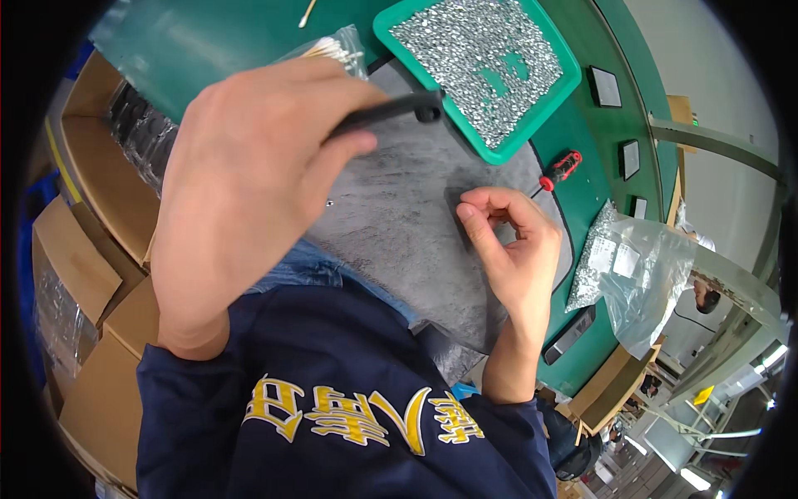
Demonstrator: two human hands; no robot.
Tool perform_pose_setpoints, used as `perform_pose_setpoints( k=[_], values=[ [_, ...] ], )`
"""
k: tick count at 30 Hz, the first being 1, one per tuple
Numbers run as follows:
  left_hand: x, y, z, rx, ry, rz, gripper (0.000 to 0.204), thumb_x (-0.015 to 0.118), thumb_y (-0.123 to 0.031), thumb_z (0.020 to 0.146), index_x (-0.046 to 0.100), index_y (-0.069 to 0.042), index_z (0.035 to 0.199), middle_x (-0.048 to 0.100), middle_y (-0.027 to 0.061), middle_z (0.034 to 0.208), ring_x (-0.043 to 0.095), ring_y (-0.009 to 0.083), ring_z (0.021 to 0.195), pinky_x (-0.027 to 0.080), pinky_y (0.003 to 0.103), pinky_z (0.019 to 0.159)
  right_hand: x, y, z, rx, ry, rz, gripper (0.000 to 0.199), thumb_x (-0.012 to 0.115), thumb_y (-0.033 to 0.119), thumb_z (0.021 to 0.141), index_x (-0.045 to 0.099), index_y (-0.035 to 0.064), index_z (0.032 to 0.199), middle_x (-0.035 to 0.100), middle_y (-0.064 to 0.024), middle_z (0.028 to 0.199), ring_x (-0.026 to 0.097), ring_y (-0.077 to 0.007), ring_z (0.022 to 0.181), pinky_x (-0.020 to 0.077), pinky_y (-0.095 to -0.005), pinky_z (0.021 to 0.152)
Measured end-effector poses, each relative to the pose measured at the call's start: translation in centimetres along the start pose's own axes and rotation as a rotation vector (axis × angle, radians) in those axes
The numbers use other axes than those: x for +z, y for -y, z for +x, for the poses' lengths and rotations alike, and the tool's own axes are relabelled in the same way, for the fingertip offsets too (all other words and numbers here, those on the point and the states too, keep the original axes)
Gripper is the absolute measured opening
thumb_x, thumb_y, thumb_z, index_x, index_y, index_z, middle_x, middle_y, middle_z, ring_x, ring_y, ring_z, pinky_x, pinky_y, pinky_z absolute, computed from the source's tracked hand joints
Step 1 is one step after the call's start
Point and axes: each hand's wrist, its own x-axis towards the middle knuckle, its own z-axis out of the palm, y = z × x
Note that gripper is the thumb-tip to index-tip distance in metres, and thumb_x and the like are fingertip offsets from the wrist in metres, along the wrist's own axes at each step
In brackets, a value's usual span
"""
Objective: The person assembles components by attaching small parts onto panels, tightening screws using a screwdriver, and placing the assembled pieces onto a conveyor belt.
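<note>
My left hand (pixel 249 162) is closed around a slim black part (pixel 391 110) with a rounded, holed end, raised above the grey mat (pixel 391 200). Much of that part is hidden by the hand. Over the mat's right side, my right hand (pixel 519 241) has thumb and forefinger pinched together; whatever is between them is too small to make out. Beyond both hands lies a green tray (pixel 573 79) of small silvery metal pieces (pixel 465 58). One tiny shiny piece (pixel 330 203) rests on the mat near my left hand.
Right of the mat are a red-and-black screwdriver (pixel 561 170), a clear bag of metal pieces (pixel 594 262) and a dark phone-like slab (pixel 570 334). A bag of cotton swabs (pixel 337 50) sits behind my left hand. Cardboard boxes (pixel 104 175) stand at left.
</note>
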Motion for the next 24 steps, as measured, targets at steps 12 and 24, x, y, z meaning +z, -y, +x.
perform_pose_setpoints(
  k=[12,24],
  values=[
    [-1.4,1.2,-1.5,-0.141,-0.192,-0.002,0.025,0.082,0.002,0.077,0.072,0.005,0.1,0.068,0.0072,0.088,0.052,0.021,0.066,0.044,0.03,0.064,5.8,4.6,2.9,-0.436,0.409,-0.323,0.011,0.07,0.003,0.088,0.071,0.0011,0.099,0.066,-0.0087,0.096,0.065,-0.028,0.082,0.0527,-0.0367,0.074],
    [-1.7,1.3,-2.0,-0.14,-0.137,0.012,0.026,0.082,-0.001,0.077,0.072,0.005,0.1,0.069,0.0069,0.093,0.059,0.0232,0.07,0.048,0.031,0.067,2.7,4.5,3.8,-0.439,0.231,-0.236,0.018,0.074,-0.002,0.085,0.073,0.003,0.103,0.069,-0.0071,0.094,0.061,-0.0191,0.075,0.05,-0.0297,0.07]
  ],
)
